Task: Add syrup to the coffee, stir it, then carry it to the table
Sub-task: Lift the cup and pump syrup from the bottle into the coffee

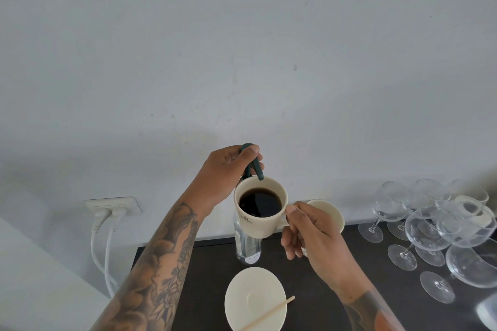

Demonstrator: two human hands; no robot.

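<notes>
A cream cup of black coffee (260,207) is held up in the air by its handle in my right hand (312,234). My left hand (228,172) presses on the dark green pump head (252,166) of a clear syrup bottle (247,247), whose spout hangs over the cup's far rim. The bottle stands on the dark counter (336,312), mostly hidden behind the cup. Below, a cream saucer (255,298) lies on the counter with a wooden stir stick (271,313) resting across its edge.
A second cream cup (330,212) stands behind my right hand. Several empty wine glasses (430,231) crowd the counter's right side. Two white plugs sit in a wall socket (113,208) at the left, cables hanging down. A pale wall rises close behind.
</notes>
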